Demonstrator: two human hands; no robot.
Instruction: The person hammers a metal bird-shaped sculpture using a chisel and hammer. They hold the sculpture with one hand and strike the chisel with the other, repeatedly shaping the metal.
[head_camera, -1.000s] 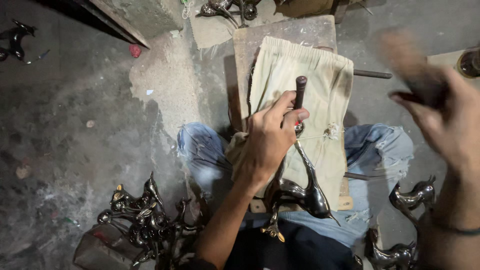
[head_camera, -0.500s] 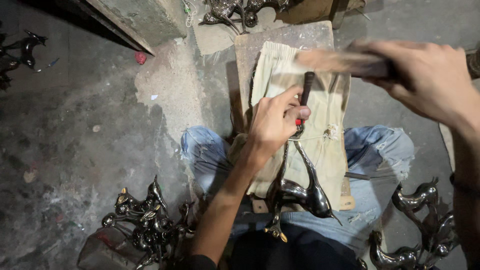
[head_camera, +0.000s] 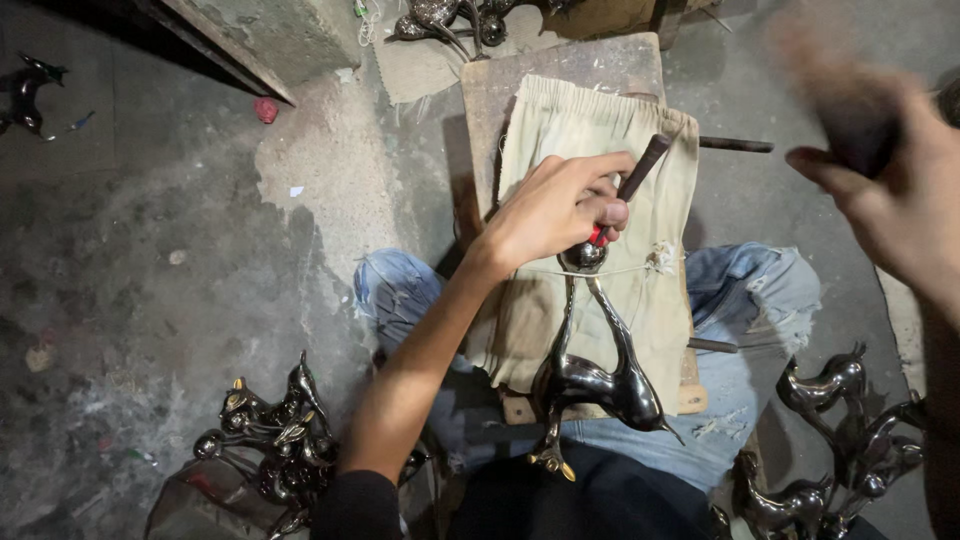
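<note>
- Left hand (head_camera: 560, 205): I see it clamped on a dark punch (head_camera: 640, 170), tip pressed at the upper end of the metal figurine (head_camera: 590, 375).
- Metal figurine: lies on the beige cloth (head_camera: 580, 130), just below that hand, over the lap.
- Right hand (head_camera: 880, 190): raised, blurred, closed round a dark tool (head_camera: 850, 125), well apart from the figurine.

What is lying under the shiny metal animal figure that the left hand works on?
Under the metal figure lies a folded beige cloth, spread on a wooden board. The cloth covers most of the board.
</note>
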